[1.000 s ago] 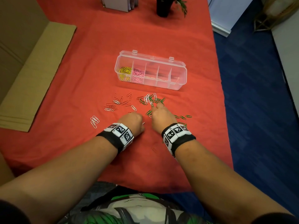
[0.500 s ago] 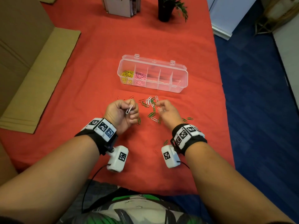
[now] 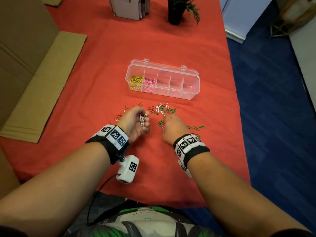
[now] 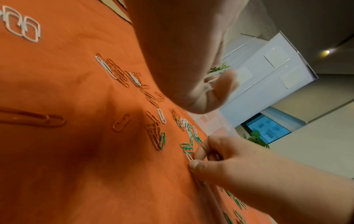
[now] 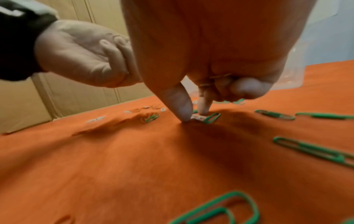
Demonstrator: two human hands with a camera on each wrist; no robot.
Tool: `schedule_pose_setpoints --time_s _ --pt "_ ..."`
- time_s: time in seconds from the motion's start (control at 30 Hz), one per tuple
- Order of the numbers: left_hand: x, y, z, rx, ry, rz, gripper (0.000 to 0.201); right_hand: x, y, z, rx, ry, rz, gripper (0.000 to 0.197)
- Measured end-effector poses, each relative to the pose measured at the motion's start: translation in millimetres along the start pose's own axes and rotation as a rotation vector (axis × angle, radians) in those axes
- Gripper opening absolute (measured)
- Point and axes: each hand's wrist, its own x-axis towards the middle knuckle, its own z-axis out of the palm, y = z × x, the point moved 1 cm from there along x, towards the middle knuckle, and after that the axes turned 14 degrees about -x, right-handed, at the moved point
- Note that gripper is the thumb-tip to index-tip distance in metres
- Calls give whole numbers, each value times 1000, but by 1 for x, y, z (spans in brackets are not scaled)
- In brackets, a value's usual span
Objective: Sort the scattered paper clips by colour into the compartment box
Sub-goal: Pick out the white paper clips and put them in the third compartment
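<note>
My left hand (image 3: 135, 121) now holds more white clips (image 3: 143, 119) in curled fingers; my right hand (image 3: 172, 127) has dropped to pinch another

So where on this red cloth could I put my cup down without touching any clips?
Bare cloth lies between the compartment box and the plant pot, also left toward the cardboard. Crowded: the scattered clips around both hands, nearer than the box.
</note>
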Motion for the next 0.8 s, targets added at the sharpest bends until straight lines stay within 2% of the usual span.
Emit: schedule_pose_setpoints --time_s 0.1,0.2,0.23,0.3,0.4,0.53,0.7,0.8 --pt "8 1 -6 139 121 6 22 0 -4 2 -90 7 -40 33" --pt "10 8 -3 180 128 -6 20 8 0 -1 19 -27 -57 27" --pt "11 12 0 182 117 -9 20 13 3 -2 119 -37 -37 21" --pt "14 22 11 160 91 -6 21 18 12 -9 463 -70 74 10" --pt "20 41 38 141 35 7 21 23 25 -22 923 -60 215 30" --pt "32 65 75 140 29 52 19 26 35 -41 1217 -129 303 32" --pt "40 79 99 119 38 103 13 28 49 -54 1776 -181 426 24" --pt "39 81 96 123 61 150 19 30 52 -59 1805 -219 474 22"
